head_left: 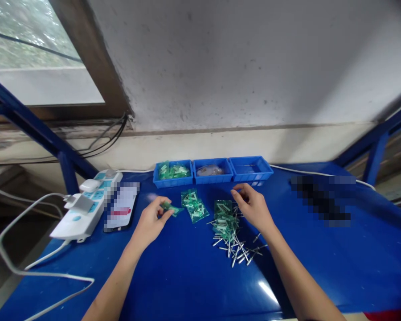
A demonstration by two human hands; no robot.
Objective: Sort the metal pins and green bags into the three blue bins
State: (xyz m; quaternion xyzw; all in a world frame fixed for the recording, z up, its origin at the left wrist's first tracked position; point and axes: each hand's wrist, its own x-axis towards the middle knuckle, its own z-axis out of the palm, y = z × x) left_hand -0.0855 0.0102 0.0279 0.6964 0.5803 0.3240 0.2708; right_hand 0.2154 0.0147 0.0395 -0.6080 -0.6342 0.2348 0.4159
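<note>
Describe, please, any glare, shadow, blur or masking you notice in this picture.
Head view: a white glare streak on the blue table; dark shadow beside the right forearm; the wall dimming toward the right; a blurred smear by the left hand; blocky pixelation over the phone and a dark object at right.
</note>
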